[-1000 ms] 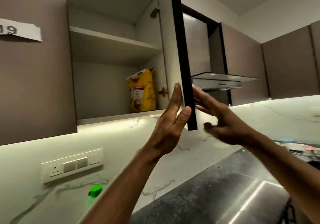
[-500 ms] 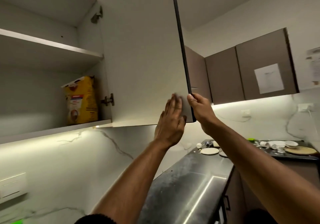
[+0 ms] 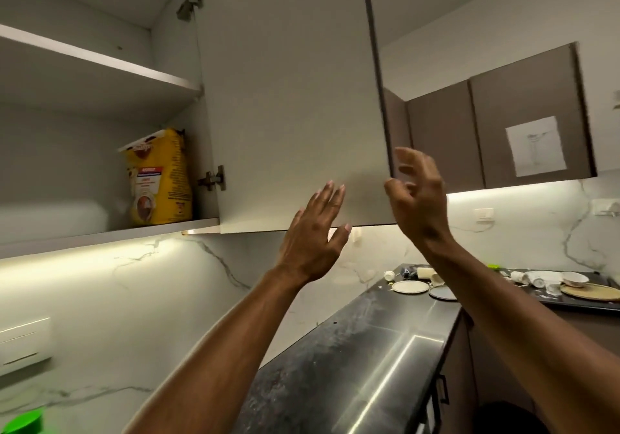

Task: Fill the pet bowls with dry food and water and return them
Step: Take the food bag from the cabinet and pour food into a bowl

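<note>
1. Status: the pale grey flat-panel cabinet door (image 3: pixel 295 104) stands swung wide open. The yellow printed dry-food bag (image 3: pixel 160 178) stands upright on the lower cabinet shelf (image 3: pixel 110 232), at the shelf's right end, just beside the metal door hinge (image 3: pixel 213 178).
2. Left grip: the left hand (image 3: pixel 313 235) is spread flat with fingers extended, in front of the door's lower edge. It holds nothing. Contact with the panel cannot be confirmed.
3. Right grip: the right hand (image 3: pixel 416 195) is loosely curled and empty, near the door's dark outer edge, apparently apart from it.
4. Step in hand, as judged: take the bag out of the cabinet. No pet bowl can be identified with certainty among the dishes at the far end of the dark speckled stone table (image 3: pixel 352 339).
5. Procedure: leave the door at full swing so it does not drift into the reach path. Move one hand past the hinge side and close it around the bag's middle.
6. Support the bag's base with the other hand before it clears the front edge of the shelf; a soft bag is likely to sag or tip.
7. Keep the bag upright, as the state of its top is not visible.
</note>
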